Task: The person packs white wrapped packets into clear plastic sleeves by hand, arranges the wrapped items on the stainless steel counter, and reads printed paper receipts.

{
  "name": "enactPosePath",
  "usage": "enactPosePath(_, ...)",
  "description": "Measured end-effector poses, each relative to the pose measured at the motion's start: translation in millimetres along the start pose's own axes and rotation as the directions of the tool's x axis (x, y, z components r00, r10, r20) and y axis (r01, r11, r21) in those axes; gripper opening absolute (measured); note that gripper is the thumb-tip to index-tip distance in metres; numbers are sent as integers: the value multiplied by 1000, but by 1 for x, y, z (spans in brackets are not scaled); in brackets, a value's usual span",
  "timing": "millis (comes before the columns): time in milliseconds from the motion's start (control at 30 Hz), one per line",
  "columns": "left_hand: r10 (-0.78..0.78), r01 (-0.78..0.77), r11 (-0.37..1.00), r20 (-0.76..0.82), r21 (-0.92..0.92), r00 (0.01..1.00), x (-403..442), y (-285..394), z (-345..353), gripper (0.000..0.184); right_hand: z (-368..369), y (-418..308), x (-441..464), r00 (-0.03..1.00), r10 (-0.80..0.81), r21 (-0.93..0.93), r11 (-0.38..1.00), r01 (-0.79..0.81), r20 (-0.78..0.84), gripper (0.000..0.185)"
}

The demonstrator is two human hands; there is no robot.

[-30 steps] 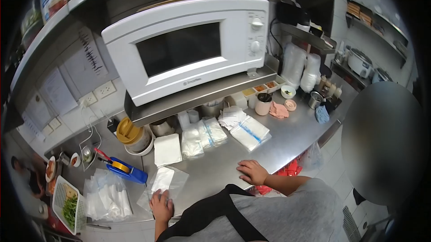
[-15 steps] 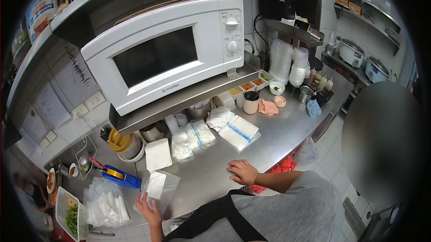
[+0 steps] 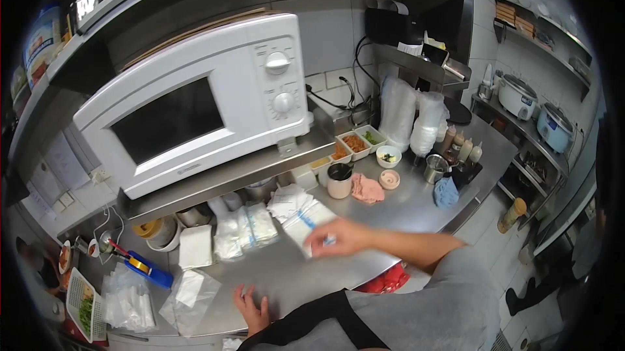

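Observation:
My right hand (image 3: 340, 237) is slightly blurred above the pack of clear plastic bags with a blue stripe (image 3: 305, 224). Its fingers are loosely curled, with a gap between thumb and fingers and nothing seen in them; whether it touches the pack I cannot tell. On the steel counter (image 3: 286, 279), near the front edge, my left hand (image 3: 252, 308) rests with fingers spread. Left of it lies a clear bag (image 3: 202, 302) with a white paper piece (image 3: 189, 288) in or under it. More packed bags (image 3: 244, 230) and a stack of white paper (image 3: 195, 247) sit behind.
A microwave (image 3: 195, 103) stands on a raised shelf at the back. At left are a blue tape dispenser (image 3: 150, 271), a bundle of plastic-wrapped white items (image 3: 128, 302) and a basket of greens (image 3: 97, 331). A pink cup (image 3: 338, 183), pink cloth (image 3: 368, 189) and blue cloth (image 3: 446, 193) lie rightward.
My right hand has lifted off the counter and moved over the striped bag pack. My left hand has left the clear bag and now lies to its right. The camera view has shifted.

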State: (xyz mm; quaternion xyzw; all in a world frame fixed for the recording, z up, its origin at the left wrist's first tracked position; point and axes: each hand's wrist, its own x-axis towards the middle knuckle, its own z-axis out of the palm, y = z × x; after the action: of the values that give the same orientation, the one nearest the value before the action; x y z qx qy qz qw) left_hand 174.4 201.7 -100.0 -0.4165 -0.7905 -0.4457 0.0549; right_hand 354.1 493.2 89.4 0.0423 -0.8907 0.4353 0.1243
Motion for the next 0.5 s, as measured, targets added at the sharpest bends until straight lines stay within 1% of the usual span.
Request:
enactPosePath(33,-36,36,999,26,0,999,4,12,20,48,-44,-7,-2,972,-168,-167,976,140,-164,26)
enactPosePath(67,-46,46,999,18,20,999,5,18,41,49,-97,-29,-4,937,-230,-362,924,125,-264,22)
enactPosePath(100,-59,58,997,8,42,998,6,21,64,51,-141,-26,-3,836,-358,-356,910,213,-416,15)
enactPosePath(133,-72,72,995,-6,66,997,7,26,82,52,-196,-32,-5,730,-561,-660,723,203,-390,9)
enactPosePath(167,-100,101,988,-17,116,995,9,33,94,54,-239,-41,-10,689,-514,-664,745,63,-511,6)
enactPosePath(200,-131,134,977,-25,167,991,9,40,102,55,-290,-31,-9,578,-612,-745,667,11,-540,8)
enactPosePath(233,-162,167,962,-38,217,986,10,46,109,57,-330,-35,-8,477,-633,-724,689,-12,-610,12)
enactPosePath(267,-180,187,953,-53,239,982,10,49,112,58,-369,-33,-6,355,-616,-655,756,13,-704,15)
enactPosePath(333,-215,231,931,-88,283,973,10,55,113,60,-477,3,-7,269,-534,-544,838,41,-802,21)
enactPosePath(400,-231,254,905,-106,343,967,8,62,116,60,-554,28,-7,225,-345,-385,908,-167,-911,32)
enactPosePath(433,-231,255,895,-110,365,967,8,61,118,60,-589,43,-9,214,-325,-369,904,-216,-921,37)
enactPosePath(467,-230,257,885,-115,389,966,9,62,120,60,-610,54,-4,200,-306,-352,898,-262,-931,43)
enactPosePath(500,-223,253,878,-120,407,967,10,64,121,59,-610,51,-3,181,-260,-299,924,-237,-948,48)
